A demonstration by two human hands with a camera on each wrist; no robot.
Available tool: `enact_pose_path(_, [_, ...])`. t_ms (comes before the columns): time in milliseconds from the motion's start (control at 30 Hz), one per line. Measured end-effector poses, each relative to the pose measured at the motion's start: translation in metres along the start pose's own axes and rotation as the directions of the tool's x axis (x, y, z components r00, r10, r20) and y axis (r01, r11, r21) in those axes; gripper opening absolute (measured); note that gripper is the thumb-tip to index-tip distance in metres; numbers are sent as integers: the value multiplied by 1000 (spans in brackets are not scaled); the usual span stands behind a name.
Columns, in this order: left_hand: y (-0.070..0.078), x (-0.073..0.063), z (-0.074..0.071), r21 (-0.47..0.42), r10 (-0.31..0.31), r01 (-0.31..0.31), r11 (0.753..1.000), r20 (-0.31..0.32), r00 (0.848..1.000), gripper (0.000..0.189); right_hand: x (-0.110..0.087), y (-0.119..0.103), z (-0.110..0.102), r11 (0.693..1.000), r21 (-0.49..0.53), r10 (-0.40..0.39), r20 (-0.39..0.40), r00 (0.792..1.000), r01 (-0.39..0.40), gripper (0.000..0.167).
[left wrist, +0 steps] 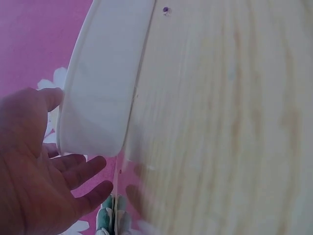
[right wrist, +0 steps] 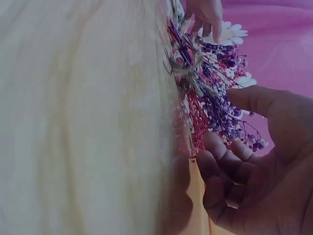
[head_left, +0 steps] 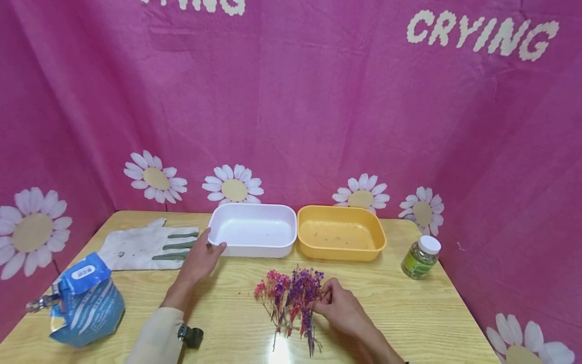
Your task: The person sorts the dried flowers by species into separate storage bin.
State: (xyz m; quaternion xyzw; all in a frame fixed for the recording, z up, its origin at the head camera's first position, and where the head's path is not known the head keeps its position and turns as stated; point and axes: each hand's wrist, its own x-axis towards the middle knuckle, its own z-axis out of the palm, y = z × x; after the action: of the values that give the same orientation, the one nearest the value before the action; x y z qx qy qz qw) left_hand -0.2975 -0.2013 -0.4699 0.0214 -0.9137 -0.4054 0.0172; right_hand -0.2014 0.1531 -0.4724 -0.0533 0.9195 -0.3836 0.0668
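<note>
My left hand (head_left: 200, 260) is at the left end of a white plastic basin (head_left: 259, 251). Its thumb meets the basin's edge in the left wrist view, while the other fingers are spread and slightly bent beside the end wall. Dried flowers (head_left: 305, 285), pink and purple with thin stems, lie on the table in front of the basins. Beside their right edge is my right hand (head_left: 343, 307). In the right wrist view its thumb (right wrist: 252, 99) and bent fingers stand apart near the blossoms; whether they touch them is hard to tell. Twine (right wrist: 188, 68) appears around the stems there.
An orange basin (head_left: 341, 253) adjoins the white one, holding small crumbs. A jar with a white lid (head_left: 418, 260) stands at right. At left lie a white and green work glove (head_left: 141, 247) and a clipped blue bag (head_left: 88, 306). A pink curtain (head_left: 295, 101) hangs behind the table.
</note>
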Motion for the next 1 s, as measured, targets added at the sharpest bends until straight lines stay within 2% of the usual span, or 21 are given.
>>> enact_pose_path(300, [-6, 0, -1, -77, 20, -20, 997, 0, 1000, 70, -5, 1, 3, 1000, 10, -9, 59, 998, 8, 36])
enact_pose_path(767, [-6, -8, -3, -83, 2, 2, 997, 56, 998, 74, -3, -1, 13, 1000, 13, 1, 14, 1000, -1, 35])
enact_pose_path(1000, [-7, -8, -1, -117, 33, -26, 993, 57, 998, 71, -4, 0, 13, 999, 43, -23, 1, 1000, 23, 31])
